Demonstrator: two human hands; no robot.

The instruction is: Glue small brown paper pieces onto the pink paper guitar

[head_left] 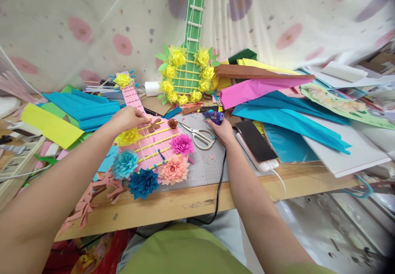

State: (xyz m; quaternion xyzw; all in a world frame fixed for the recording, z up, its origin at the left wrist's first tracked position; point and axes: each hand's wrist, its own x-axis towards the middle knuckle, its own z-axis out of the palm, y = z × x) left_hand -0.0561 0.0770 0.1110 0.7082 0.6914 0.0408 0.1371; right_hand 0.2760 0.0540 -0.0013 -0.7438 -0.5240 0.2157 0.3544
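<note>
A pink paper guitar (154, 142) lies on a grey cutting mat (203, 167), ringed by paper flowers in yellow (128, 136), light blue, dark blue, peach and magenta (182, 143). My left hand (128, 117) rests on the guitar's neck end with its fingers pressed flat on the strings. My right hand (222, 129) is closed round a blue glue gun (215, 117), whose black cord runs down over the table edge. A small brown paper rose (173, 123) sits just left of the gun.
Scissors (200, 136) lie beside my right hand. A phone (256, 141) on a white power bank lies to the right. A green guitar (188, 68) with yellow flowers leans at the back. Coloured paper sheets (290, 117) pile on both sides.
</note>
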